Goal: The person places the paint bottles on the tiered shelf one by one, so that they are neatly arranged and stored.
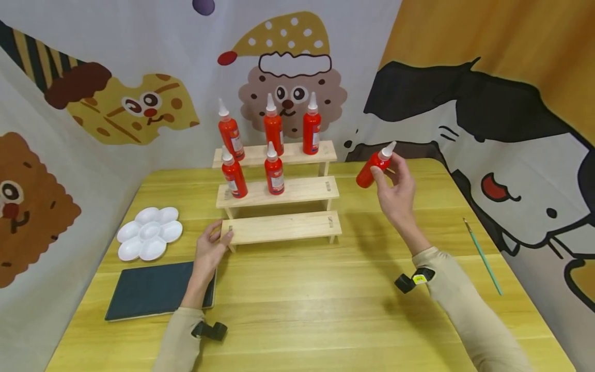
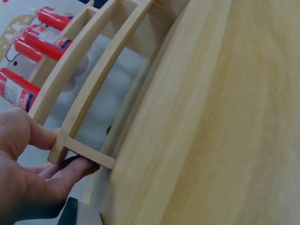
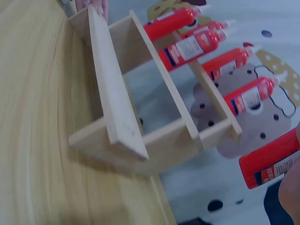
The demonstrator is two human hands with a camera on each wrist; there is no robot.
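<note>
A three-tier wooden stand stands on the table, with three red paint bottles with white nozzles on its top tier, such as the paint bottle. Its middle tier bears two more, at the left and the centre; the lowest tier is bare. My left hand grips the left end of the lowest tier, thumb above and fingers below, as the left wrist view shows. To the right of the stand, my right hand holds another red paint bottle in the air, tilted, nozzle pointing up and right.
A white flower-shaped palette lies at the left of the table. Below it is a dark flat book-like item, partly behind the left forearm. A thin green paintbrush lies at the right. A printed curtain hangs behind.
</note>
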